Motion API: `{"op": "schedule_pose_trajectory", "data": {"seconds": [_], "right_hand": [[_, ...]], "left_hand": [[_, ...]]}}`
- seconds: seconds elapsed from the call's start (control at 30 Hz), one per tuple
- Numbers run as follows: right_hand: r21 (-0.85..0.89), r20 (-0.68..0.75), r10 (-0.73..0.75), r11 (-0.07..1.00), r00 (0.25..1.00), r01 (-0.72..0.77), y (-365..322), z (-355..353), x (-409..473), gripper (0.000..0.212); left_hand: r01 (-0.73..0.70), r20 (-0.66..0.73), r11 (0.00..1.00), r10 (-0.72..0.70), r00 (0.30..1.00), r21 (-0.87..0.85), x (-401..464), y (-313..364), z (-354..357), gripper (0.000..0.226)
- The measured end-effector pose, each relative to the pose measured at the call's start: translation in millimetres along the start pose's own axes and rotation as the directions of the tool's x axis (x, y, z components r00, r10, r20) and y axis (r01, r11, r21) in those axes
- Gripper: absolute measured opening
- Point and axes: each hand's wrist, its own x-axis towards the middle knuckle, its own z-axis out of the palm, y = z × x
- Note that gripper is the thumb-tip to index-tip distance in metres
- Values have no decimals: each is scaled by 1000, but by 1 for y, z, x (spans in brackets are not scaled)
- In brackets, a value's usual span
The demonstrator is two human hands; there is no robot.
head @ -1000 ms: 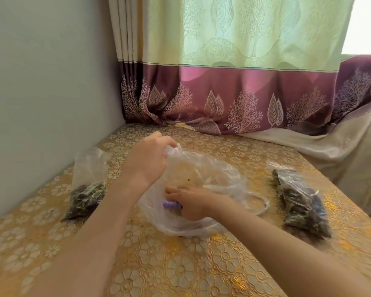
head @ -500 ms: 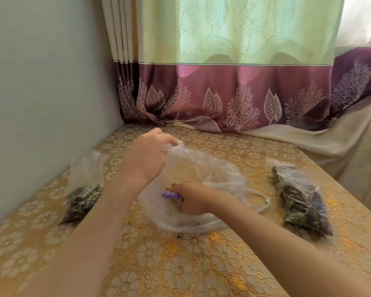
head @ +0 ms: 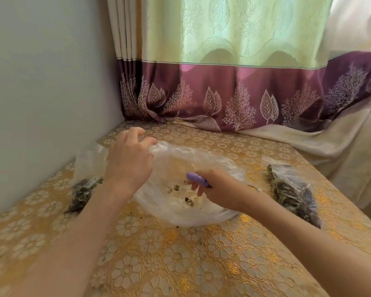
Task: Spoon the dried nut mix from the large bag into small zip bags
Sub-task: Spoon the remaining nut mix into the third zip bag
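Observation:
A large clear plastic bag [head: 180,211] lies open in the middle of the table, with only a few bits of nut mix [head: 189,201] and pale dust on its bottom. My left hand [head: 129,161] pinches the bag's far left rim and holds it up. Inside the bag's mouth, my right hand [head: 219,189] grips a purple spoon handle [head: 196,178]; the spoon's bowl is hidden. A small bag of dark mix [head: 84,187] lies to the left near the wall. Another small filled bag [head: 293,189] lies to the right.
The table carries a gold flowered cloth [head: 180,264]. A grey wall [head: 41,93] runs along the left side. A green and purple curtain [head: 234,93] hangs behind, and the table's right edge drops off beside white fabric [head: 341,157].
My right hand has drawn back toward the right inside the bag, turning the purple handle upward. My left hand has lifted the rim a little, exposing the bag's bottom. The camera has tipped.

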Motion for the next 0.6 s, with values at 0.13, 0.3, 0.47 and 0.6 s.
{"op": "schedule_pose_trajectory", "data": {"seconds": [0.13, 0.3, 0.47, 0.6], "right_hand": [[317, -296, 95, 948, 951, 4, -4, -13, 2, 19], [406, -226, 219, 907, 949, -112, -10, -39, 3, 19], [15, 112, 194, 980, 975, -197, 0, -38, -3, 29], [-252, 350, 163, 965, 923, -75, 6, -14, -16, 53]], "left_hand": [[-243, -46, 966, 248, 968, 92, -33, 15, 3, 31], [-391, 225, 920, 385, 895, -19, -54, 17, 10, 52], [-286, 597, 938, 344, 725, -194, -69, 17, 35, 65], [-241, 428, 938, 330, 841, -250, -68, 10, 44, 23]]}}
